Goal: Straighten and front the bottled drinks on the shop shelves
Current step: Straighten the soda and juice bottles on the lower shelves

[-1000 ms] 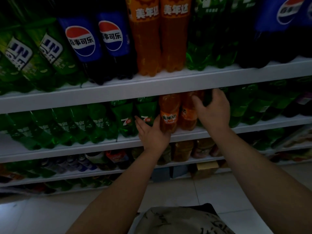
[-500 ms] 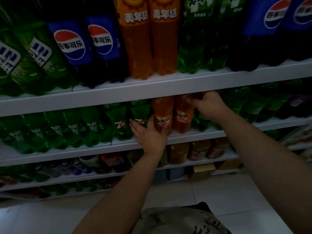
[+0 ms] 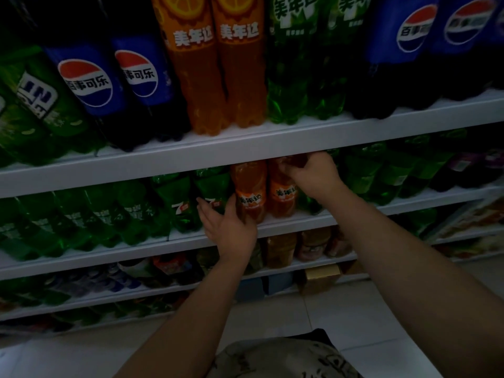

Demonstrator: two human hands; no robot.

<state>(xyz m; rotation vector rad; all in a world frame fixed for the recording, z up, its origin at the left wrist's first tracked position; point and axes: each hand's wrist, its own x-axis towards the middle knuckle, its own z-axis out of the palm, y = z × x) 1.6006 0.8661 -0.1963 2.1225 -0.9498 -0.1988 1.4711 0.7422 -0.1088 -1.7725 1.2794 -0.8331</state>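
Two small orange soda bottles stand side by side on the middle shelf (image 3: 300,222). My left hand (image 3: 227,227) grips the lower part of the left orange bottle (image 3: 249,193), thumb on its front. My right hand (image 3: 313,173) grips the top of the right orange bottle (image 3: 281,197), just under the shelf above. Green 7-Up bottles (image 3: 180,203) stand to the left of the orange pair, and more green bottles (image 3: 373,173) to the right.
The upper shelf (image 3: 245,151) carries large Pepsi bottles (image 3: 87,83), two big orange bottles (image 3: 215,66) and green bottles (image 3: 305,72). Lower shelves hold brown and mixed drinks (image 3: 281,249). A pale tiled floor (image 3: 272,317) lies below.
My right hand has shifted left from the green bottles onto the top of the right orange bottle. My left hand has kept its hold on the left orange bottle.
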